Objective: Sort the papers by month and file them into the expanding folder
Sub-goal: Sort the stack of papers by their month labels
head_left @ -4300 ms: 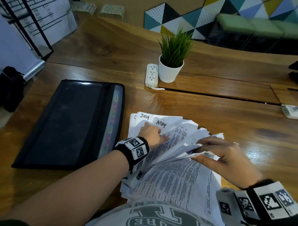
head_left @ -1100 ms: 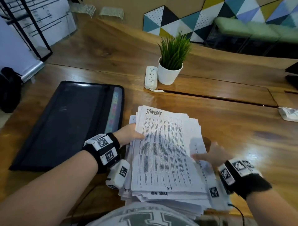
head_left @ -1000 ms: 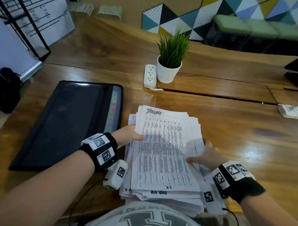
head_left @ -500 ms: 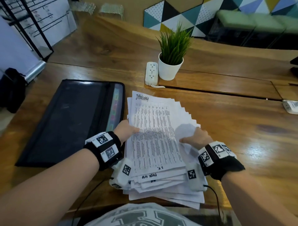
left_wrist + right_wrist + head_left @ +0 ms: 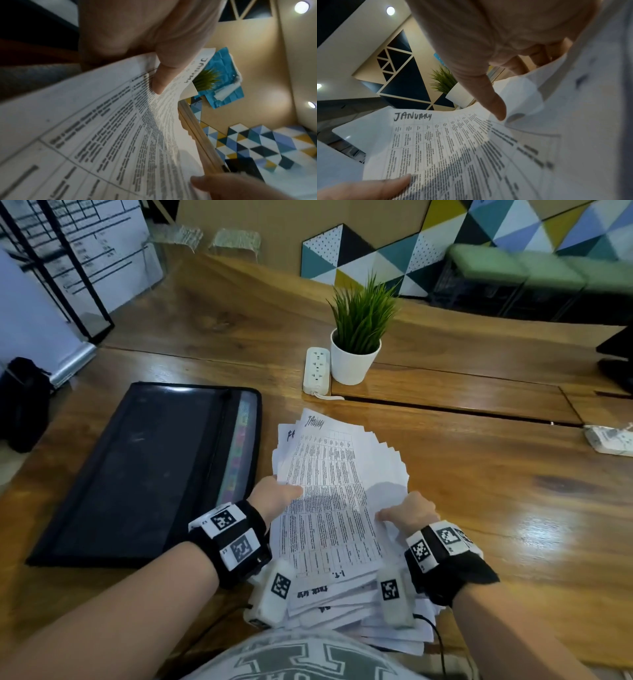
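Observation:
A thick stack of printed papers (image 5: 329,494) lies fanned on the wooden table in front of me, its top sheet (image 5: 426,142) headed JANUARY. My left hand (image 5: 277,496) grips the stack's left edge, thumb (image 5: 164,75) on the top sheet. My right hand (image 5: 407,510) holds the right edge, thumb (image 5: 494,102) on top and fingers curled under the sheets. The black expanding folder (image 5: 147,470) lies flat to the left of the stack, with coloured tabs along its right side.
A white power strip (image 5: 317,369) and a potted green plant (image 5: 358,337) stand beyond the papers. A white object (image 5: 609,438) lies at the table's right edge. A black bag (image 5: 24,402) sits on the floor at left.
The sorted sheets were gathered into one stack with JANUARY on top. Both hands moved in to its side edges and shifted the stack forward, its far end fanning out.

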`<state>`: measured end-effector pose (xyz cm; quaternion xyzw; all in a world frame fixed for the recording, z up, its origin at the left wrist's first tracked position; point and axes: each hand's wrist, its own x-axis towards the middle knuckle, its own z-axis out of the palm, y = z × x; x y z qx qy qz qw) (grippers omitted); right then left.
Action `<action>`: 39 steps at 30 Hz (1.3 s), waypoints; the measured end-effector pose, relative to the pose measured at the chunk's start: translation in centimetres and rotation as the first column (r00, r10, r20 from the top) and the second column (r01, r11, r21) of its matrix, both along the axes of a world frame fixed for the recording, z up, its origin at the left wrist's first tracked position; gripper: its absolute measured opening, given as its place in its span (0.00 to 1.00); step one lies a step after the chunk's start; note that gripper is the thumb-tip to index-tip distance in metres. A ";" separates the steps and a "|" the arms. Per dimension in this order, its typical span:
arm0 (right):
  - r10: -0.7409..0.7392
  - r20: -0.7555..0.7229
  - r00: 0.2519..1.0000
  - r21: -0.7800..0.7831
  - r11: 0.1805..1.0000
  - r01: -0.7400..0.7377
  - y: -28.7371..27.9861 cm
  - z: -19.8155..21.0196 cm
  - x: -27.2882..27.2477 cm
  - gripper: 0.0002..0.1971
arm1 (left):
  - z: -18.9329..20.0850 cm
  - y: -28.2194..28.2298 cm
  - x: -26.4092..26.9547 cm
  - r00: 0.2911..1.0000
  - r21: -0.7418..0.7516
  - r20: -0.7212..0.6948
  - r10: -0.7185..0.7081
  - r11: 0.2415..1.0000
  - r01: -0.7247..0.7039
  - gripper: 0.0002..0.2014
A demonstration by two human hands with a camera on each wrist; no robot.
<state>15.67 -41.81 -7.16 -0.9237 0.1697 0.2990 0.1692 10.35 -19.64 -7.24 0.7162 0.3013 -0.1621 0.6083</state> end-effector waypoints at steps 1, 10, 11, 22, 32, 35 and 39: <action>-0.015 -0.009 1.000 0.029 0.999 0.015 0.0 0.1 0.1 0.32 | -0.2 0.0 0.0 1.000 -0.003 -0.005 -0.001 1.000 0.001 0.15; -0.059 0.247 0.967 0.318 0.948 -0.024 -2.0 2.1 3.2 0.28 | 2.2 0.5 1.7 0.989 0.006 0.141 -0.050 0.999 0.049 0.19; -0.052 0.244 0.968 0.320 0.947 -0.030 -2.1 2.5 3.7 0.28 | 2.2 0.5 2.0 0.987 0.027 0.143 -0.068 0.998 0.065 0.20; 0.202 -0.005 0.979 0.091 0.975 -0.200 -0.1 1.8 -0.3 0.63 | 0.7 2.4 2.4 0.969 0.301 -0.096 -0.227 0.921 0.245 0.13; 0.382 0.743 0.550 -0.028 0.838 -0.545 0.1 7.1 0.9 0.43 | 1.1 1.3 0.7 0.937 0.599 0.240 -0.253 0.798 0.062 0.23; 0.641 0.634 0.431 -0.188 0.669 -0.719 1.3 8.6 1.7 0.44 | 1.4 1.0 0.0 0.857 0.728 0.237 -0.458 0.667 0.155 0.16; 0.758 0.532 0.376 -0.150 0.522 -0.840 2.7 9.1 2.7 0.22 | 0.9 0.7 0.5 0.806 0.609 0.363 -0.466 0.774 0.173 0.20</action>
